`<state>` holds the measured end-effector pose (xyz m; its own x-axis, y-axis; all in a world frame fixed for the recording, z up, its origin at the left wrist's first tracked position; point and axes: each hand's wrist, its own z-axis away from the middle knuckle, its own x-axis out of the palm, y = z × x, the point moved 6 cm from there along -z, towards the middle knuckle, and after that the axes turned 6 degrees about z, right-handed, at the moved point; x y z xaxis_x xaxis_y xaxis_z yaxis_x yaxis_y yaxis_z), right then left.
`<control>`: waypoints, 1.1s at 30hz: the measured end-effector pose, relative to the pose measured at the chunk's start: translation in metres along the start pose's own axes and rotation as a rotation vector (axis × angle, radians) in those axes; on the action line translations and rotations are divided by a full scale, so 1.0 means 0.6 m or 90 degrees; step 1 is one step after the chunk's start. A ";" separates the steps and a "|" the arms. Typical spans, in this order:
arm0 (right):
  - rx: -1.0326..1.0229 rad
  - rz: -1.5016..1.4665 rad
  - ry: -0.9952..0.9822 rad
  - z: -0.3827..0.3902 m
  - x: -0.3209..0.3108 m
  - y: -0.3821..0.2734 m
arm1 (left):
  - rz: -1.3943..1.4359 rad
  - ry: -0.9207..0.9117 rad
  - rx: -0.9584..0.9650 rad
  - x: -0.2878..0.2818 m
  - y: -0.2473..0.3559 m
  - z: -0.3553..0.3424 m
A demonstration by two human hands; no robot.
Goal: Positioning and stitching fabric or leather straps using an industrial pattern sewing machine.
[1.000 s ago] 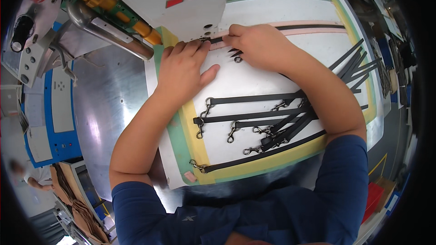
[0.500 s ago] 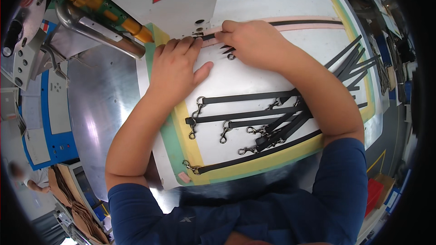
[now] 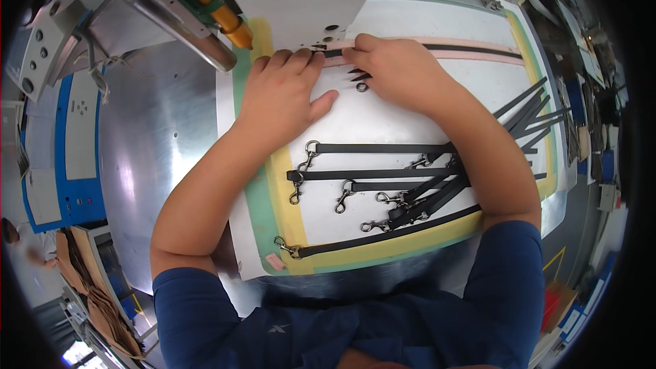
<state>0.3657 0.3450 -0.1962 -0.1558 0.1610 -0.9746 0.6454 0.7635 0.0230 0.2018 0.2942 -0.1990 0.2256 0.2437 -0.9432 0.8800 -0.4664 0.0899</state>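
My left hand (image 3: 283,92) lies palm down by the machine head, its fingers stretched out to the end of a black strap (image 3: 475,50) and its thumb apart. The strap runs rightward between pink strips (image 3: 509,63). Beside the left fingertips, my right hand (image 3: 403,72) is closed, its thumb and fingertips pinching the strap. Two dark points and a small ring, like thread snips (image 3: 361,78), stick out beneath the right hand. How they are held is hidden. Nearer me lie several black straps (image 3: 376,148) with metal swivel hooks (image 3: 342,199), some under my right forearm.
A pale machine head (image 3: 307,3) hangs above my left hand, beside a metal tube (image 3: 184,24) and a brass-coloured cylinder (image 3: 236,31). Yellow and green tape edges the white work board (image 3: 383,119). A blue-and-white cabinet (image 3: 82,164) stands left; a person (image 3: 37,249) is beyond it.
The view has shifted, so the machine head and hands sit farther right in the picture. Both hands keep their places on the strap, with little visible movement.
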 end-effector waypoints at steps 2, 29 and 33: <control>-0.006 0.003 -0.003 -0.002 -0.002 -0.003 | -0.004 -0.003 -0.010 0.002 -0.003 0.001; 0.041 0.025 -0.067 -0.001 -0.018 -0.006 | 0.018 0.016 0.001 -0.007 0.006 0.006; 0.102 0.011 -0.062 0.033 -0.025 0.027 | 0.020 0.034 0.011 -0.008 0.010 0.006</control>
<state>0.3934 0.3424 -0.1856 -0.0757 0.1057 -0.9915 0.7597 0.6502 0.0114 0.2044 0.2873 -0.1949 0.2744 0.2734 -0.9219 0.8650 -0.4891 0.1124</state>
